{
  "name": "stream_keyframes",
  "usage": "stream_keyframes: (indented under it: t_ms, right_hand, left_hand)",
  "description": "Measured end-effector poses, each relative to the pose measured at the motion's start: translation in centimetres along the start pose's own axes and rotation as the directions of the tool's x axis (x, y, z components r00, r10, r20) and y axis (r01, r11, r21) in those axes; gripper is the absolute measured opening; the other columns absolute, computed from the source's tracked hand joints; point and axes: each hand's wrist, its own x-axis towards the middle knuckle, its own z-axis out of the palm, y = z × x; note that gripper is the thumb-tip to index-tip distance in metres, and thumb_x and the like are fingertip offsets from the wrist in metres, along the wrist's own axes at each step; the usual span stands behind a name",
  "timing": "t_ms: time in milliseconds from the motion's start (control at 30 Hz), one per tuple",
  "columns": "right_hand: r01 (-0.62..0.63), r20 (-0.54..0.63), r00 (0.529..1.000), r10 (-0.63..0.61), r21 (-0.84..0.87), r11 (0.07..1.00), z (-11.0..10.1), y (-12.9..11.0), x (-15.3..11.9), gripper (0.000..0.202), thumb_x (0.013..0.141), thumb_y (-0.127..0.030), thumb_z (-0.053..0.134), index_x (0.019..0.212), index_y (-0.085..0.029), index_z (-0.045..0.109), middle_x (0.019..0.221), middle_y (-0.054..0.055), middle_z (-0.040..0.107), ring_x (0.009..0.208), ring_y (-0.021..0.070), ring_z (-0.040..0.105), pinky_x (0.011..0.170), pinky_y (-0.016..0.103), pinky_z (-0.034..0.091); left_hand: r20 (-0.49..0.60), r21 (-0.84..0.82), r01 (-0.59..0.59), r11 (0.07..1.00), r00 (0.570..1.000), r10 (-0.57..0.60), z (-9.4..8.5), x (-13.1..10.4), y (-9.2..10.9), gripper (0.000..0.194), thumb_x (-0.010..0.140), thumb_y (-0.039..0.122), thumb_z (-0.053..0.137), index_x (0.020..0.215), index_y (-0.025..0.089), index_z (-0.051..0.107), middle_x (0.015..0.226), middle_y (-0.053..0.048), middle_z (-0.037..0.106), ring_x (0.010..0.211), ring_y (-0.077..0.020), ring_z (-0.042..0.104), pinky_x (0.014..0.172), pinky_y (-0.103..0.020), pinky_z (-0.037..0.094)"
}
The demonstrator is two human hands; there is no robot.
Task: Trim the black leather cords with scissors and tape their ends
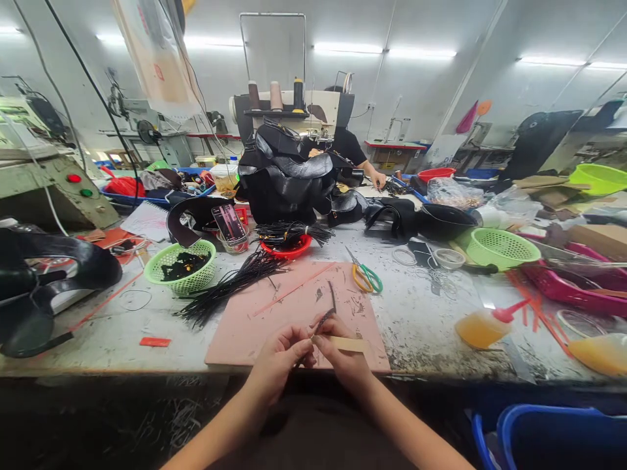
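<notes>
Above the near edge of a pink board (235, 341), my left hand (284, 346) and my right hand (340, 346) come together with fingertips almost touching. Both are closed in a pinch on a thin black strip (332, 297), whose free end rises beyond my right fingers. A flat beige piece (355, 344) sticks out rightward from beside my right thumb; whether it is gripped I cannot tell. Scissors (375, 281) with orange and green handles lie at the board's upper right corner. To the upper left spreads a bundle of black strips (230, 287).
A green basket (159, 274) of black pieces and a red bowl (298, 253) stand behind the board. At right are a glue bottle (484, 326) and another green basket (524, 256). Black leather pieces (294, 176) pile up ahead. A co-worker's hand (377, 179) shows beyond.
</notes>
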Motion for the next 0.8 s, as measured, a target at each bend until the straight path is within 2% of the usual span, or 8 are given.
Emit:
stream_keyframes:
  t_ms: [100,333,433,533,633,700,800]
  right_hand:
    - [0.057,0.048,0.997,-0.057,0.000,0.998,-0.4,-0.4,0.1,0.007,0.077,-0.023,0.050,0.075,-0.020,0.056,0.084,0.003,0.051,0.081,0.0161,0.051,0.072,0.028,0.042]
    - [0.112,0.258,0.962,-0.093,-0.061,0.992,-2.0,-1.6,0.6,0.014,0.081,-0.022,0.046,0.085,-0.021,0.059,0.091,0.005,0.052,0.088,0.0169,0.053,0.075,0.030,0.043]
    - [0.152,0.308,0.943,-0.128,-0.054,0.987,-2.3,-2.0,0.8,0.011,0.081,-0.021,0.047,0.083,-0.021,0.057,0.085,0.004,0.053,0.085,0.0162,0.053,0.073,0.030,0.044]
    - [0.141,0.286,0.951,-0.117,-0.065,0.988,-2.2,-1.9,0.9,0.008,0.081,-0.022,0.047,0.081,-0.021,0.054,0.081,0.003,0.053,0.078,0.0152,0.053,0.069,0.029,0.044]
    - [0.061,0.235,0.972,-0.025,-0.145,0.988,-2.0,-1.2,0.8,0.006,0.080,-0.024,0.048,0.078,-0.020,0.052,0.077,0.002,0.052,0.073,0.0145,0.051,0.064,0.028,0.044]
    - [0.021,0.201,0.979,0.021,-0.204,0.979,-1.9,-0.6,0.7,0.006,0.079,-0.024,0.049,0.075,-0.020,0.049,0.073,0.001,0.051,0.070,0.0141,0.050,0.062,0.026,0.043]
    - [0.078,0.173,0.984,-0.034,-0.253,0.964,-1.8,-0.2,0.7,0.008,0.078,-0.023,0.049,0.071,-0.020,0.046,0.071,0.000,0.048,0.068,0.0135,0.049,0.060,0.026,0.041]
  left_hand:
    - [0.072,-0.135,0.112,0.985,0.992,-0.103,0.3,0.0,0.0,0.023,0.058,0.032,0.071,0.061,0.014,0.057,0.049,0.003,0.050,0.046,-0.0064,0.044,0.048,-0.019,0.034]
    - [0.243,-0.231,0.326,0.917,0.932,-0.270,0.6,-0.2,0.5,0.025,0.056,0.030,0.072,0.070,0.012,0.060,0.046,0.005,0.043,0.038,-0.0027,0.034,0.038,-0.017,0.020]
    - [0.243,-0.224,0.368,0.902,0.918,-0.314,0.7,-0.4,0.5,0.023,0.057,0.029,0.072,0.065,0.013,0.058,0.045,0.005,0.043,0.036,-0.0016,0.032,0.037,-0.016,0.017]
    - [0.140,-0.160,0.301,0.940,0.950,-0.280,0.8,-0.3,0.4,0.025,0.057,0.033,0.071,0.063,0.013,0.058,0.046,0.004,0.048,0.037,-0.0030,0.036,0.038,-0.017,0.021]
    - [0.023,-0.055,0.162,0.985,0.987,-0.161,0.6,-0.1,0.2,0.024,0.055,0.034,0.072,0.063,0.014,0.060,0.054,0.000,0.056,0.049,-0.0086,0.048,0.046,-0.020,0.033]
    - [-0.023,0.034,0.072,0.997,0.997,-0.072,0.5,0.1,0.1,0.022,0.055,0.033,0.072,0.060,0.014,0.061,0.056,0.000,0.058,0.055,-0.0109,0.049,0.053,-0.022,0.037]
    - [-0.056,0.134,0.002,0.991,0.998,0.006,0.4,0.2,-0.3,0.021,0.059,0.034,0.069,0.058,0.014,0.063,0.055,0.000,0.058,0.056,-0.0117,0.048,0.058,-0.024,0.037]
